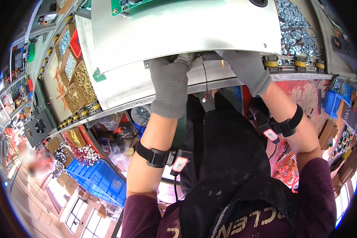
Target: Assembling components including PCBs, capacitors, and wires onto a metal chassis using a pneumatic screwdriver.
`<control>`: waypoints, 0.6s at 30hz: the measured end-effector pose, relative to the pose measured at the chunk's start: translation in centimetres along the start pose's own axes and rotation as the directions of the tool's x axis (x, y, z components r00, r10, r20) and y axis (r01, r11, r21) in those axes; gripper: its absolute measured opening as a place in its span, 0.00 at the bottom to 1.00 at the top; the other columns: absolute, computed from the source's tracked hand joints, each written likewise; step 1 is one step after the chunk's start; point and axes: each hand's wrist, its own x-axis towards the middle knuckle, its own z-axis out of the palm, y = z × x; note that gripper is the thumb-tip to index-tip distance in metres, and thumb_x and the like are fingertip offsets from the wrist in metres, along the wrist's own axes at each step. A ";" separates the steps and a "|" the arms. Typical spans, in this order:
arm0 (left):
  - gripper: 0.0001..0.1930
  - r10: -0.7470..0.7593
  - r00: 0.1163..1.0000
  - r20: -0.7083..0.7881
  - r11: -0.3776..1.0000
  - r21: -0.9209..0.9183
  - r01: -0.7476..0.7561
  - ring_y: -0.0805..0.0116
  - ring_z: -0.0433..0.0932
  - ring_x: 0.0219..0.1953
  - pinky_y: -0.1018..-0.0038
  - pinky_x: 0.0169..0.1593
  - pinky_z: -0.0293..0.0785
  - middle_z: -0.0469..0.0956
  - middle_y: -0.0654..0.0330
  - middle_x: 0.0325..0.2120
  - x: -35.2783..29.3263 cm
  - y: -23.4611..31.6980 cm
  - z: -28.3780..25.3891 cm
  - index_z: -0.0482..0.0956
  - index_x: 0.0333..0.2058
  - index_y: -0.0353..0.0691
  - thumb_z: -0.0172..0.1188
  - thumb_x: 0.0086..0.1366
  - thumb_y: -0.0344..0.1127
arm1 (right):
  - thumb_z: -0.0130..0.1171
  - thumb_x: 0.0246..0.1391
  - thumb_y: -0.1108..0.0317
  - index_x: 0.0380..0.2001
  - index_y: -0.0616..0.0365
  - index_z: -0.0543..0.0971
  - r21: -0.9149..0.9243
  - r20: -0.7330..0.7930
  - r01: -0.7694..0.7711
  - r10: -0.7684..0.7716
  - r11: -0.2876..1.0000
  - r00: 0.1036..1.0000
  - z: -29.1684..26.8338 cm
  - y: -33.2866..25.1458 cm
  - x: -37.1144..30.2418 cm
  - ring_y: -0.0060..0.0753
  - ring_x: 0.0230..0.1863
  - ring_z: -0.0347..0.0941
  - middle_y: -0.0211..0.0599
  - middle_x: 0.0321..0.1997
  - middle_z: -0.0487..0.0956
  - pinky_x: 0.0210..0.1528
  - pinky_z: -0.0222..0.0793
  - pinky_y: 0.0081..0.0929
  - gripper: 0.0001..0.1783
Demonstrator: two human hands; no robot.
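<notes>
A large silvery sheet-metal panel [186, 31] lies before me, its near edge curving across the picture. My left hand [168, 73], in a grey knitted glove, reaches under that edge. Its partly visible fingers are bent together at a dark gap, and what they hold is hidden. My right hand [248, 69], gloved the same way, reaches beneath the edge farther right, its fingers out of sight. Between the hands a thin black cable [206, 79] hangs down, ending in a small white connector [204, 99]. A green circuit board [133, 5] sits at the panel's far side.
Boxes of brass-coloured fasteners [84, 81] stand to the left. Silver screws [295, 33] fill trays at the right. A metal rail [135, 101] runs along the bench front. Below left is a blue crate [97, 180]; blue bins [332, 102] stand right. Straps with small devices circle both forearms.
</notes>
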 end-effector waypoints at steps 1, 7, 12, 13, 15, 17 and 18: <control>0.17 -0.006 1.000 0.000 1.000 -0.010 0.006 0.62 0.79 0.35 0.73 0.36 0.84 0.74 0.48 0.39 0.0 -0.1 0.1 0.63 0.48 0.26 0.53 0.61 0.21 | 0.54 0.54 0.60 0.40 0.60 0.77 0.092 -0.013 -0.082 0.084 0.992 0.996 -0.1 -0.4 -0.1 0.36 0.41 0.76 0.41 0.37 0.80 0.43 0.70 0.27 0.16; 0.18 -0.012 0.998 0.066 0.989 -0.145 0.021 0.61 0.78 0.37 0.72 0.38 0.84 0.72 0.48 0.42 -0.2 -0.5 0.4 0.61 0.49 0.28 0.53 0.62 0.23 | 0.57 0.51 0.60 0.41 0.60 0.78 0.301 0.278 -0.363 0.283 0.882 0.918 -2.8 -1.6 0.1 0.35 0.40 0.76 0.43 0.38 0.80 0.44 0.70 0.27 0.18; 0.12 -0.011 0.988 0.157 1.000 -0.025 0.015 0.68 0.79 0.36 0.75 0.35 0.80 0.76 0.52 0.37 -0.4 1.1 0.5 0.70 0.44 0.30 0.54 0.63 0.28 | 0.58 0.50 0.62 0.44 0.58 0.77 0.093 0.148 0.040 -0.053 0.995 0.988 -2.9 0.5 1.5 0.33 0.41 0.77 0.41 0.41 0.79 0.45 0.72 0.27 0.19; 0.11 -0.078 0.982 0.170 0.965 0.259 0.032 0.71 0.78 0.35 0.76 0.33 0.78 0.78 0.55 0.35 -0.7 1.7 0.3 0.75 0.41 0.31 0.57 0.62 0.30 | 0.58 0.50 0.62 0.44 0.58 0.77 0.109 0.104 0.112 -0.123 0.988 0.987 -2.9 1.3 1.9 0.33 0.41 0.77 0.41 0.41 0.79 0.45 0.72 0.27 0.19; 0.12 0.011 0.986 0.166 0.801 0.589 -0.108 0.71 0.79 0.34 0.75 0.32 0.75 0.79 0.56 0.35 -1.5 2.4 0.2 0.77 0.38 0.33 0.59 0.61 0.35 | 0.58 0.49 0.65 0.46 0.57 0.76 0.275 -0.035 0.298 -0.300 0.914 0.953 -2.7 3.2 2.5 0.33 0.41 0.77 0.41 0.41 0.79 0.44 0.72 0.27 0.19; 0.17 0.330 0.885 0.328 0.135 0.912 -0.388 0.66 0.78 0.27 0.72 0.28 0.71 0.80 0.57 0.29 -2.0 2.6 -0.1 0.80 0.35 0.36 0.61 0.58 0.47 | 0.58 0.49 0.66 0.46 0.57 0.76 0.262 -0.098 0.411 -0.400 0.873 0.911 -2.4 5.0 2.6 0.34 0.40 0.77 0.41 0.41 0.79 0.43 0.72 0.27 0.19; 0.17 0.325 0.885 0.332 0.133 0.911 -0.391 0.66 0.78 0.27 0.72 0.28 0.71 0.80 0.57 0.29 -1.6 2.5 -0.1 0.80 0.35 0.36 0.61 0.58 0.47 | 0.58 0.48 0.66 0.45 0.57 0.76 0.300 -0.044 0.350 -0.354 0.887 0.934 -2.1 5.8 2.5 0.34 0.40 0.77 0.41 0.41 0.79 0.43 0.72 0.27 0.19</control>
